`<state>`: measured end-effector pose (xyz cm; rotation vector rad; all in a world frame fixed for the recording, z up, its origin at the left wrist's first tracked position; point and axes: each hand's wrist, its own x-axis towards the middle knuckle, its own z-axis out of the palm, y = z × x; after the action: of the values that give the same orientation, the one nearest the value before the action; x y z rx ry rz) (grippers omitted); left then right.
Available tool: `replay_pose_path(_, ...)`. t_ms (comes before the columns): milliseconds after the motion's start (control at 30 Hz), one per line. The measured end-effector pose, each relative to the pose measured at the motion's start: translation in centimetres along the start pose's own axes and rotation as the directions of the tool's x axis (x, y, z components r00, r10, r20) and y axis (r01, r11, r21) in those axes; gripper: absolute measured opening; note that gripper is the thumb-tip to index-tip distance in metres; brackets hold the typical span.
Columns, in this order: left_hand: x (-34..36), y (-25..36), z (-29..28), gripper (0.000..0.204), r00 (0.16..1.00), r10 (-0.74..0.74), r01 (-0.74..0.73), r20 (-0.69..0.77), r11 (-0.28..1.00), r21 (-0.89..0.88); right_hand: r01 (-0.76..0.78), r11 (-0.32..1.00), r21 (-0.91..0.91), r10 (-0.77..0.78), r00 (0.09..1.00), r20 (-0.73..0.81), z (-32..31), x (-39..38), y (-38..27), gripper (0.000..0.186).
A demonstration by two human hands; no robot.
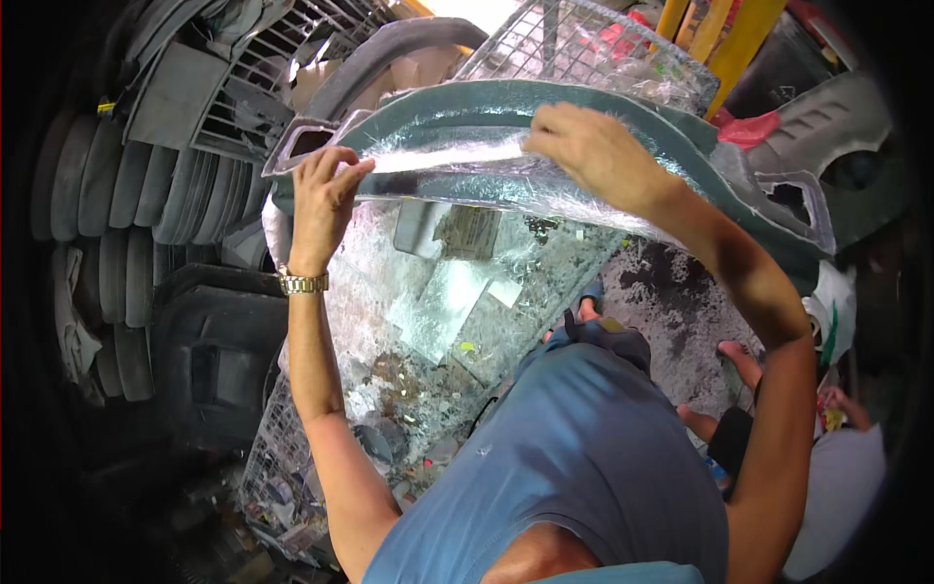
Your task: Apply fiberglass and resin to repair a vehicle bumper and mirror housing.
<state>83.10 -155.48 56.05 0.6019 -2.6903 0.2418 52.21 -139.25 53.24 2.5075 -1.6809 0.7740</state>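
Note:
A long curved grey-green bumper-shaped shell (486,95) with ragged, fibrous edges lies across the far side. Over its recess a narrow white fibre strip (443,156) is stretched between my hands. My left hand (326,195), below a metal watch, pinches the strip's left end near the shell's left part. Curled over the strip's right end are the fingers of my right hand (598,161), near the middle of the shell. Glossy, whitish fibres cover the shell's inner surface beneath and around the strip.
Stacked dark curved parts (136,185) line the left, above a black moulded shell (214,350). Wire mesh cages (593,49) stand behind. Beneath the shell, a littered work surface (389,302) bears a translucent sheet (443,311). Another person (837,487) sits at lower right.

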Motion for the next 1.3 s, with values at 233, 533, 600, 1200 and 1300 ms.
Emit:
replay_pose_path(233,-2.1,-0.3,2.0,0.024,0.962,-0.075,0.113,0.263,0.985,-0.134,-0.093,0.939,0.332,0.055,0.991,0.123,2.0,-2.4,-0.7,0.024)
replay_pose_path(533,-2.4,-0.8,2.5,0.022,0.936,-0.13,0.193,0.328,0.967,-0.167,-0.131,0.9,0.416,0.038,0.974,0.225,2.1,-3.1,-1.8,0.027)
replay_pose_path(600,-2.5,-0.7,2.8,0.022,0.937,-0.126,0.194,0.325,0.964,-0.185,-0.139,0.903,0.406,0.046,0.972,0.23,2.1,-3.4,-2.1,0.029)
replay_pose_path(1200,-2.0,-1.1,2.9,0.018,0.924,-0.12,0.197,0.363,0.963,-0.183,-0.079,0.946,0.315,0.02,0.982,0.186,1.7,-3.2,-1.8,0.029)
replay_pose_path(1300,-2.3,-1.6,2.9,0.021,0.91,-0.131,0.224,0.394,0.954,-0.201,-0.12,0.93,0.348,0.032,0.968,0.249,1.9,-3.0,-2.0,0.029)
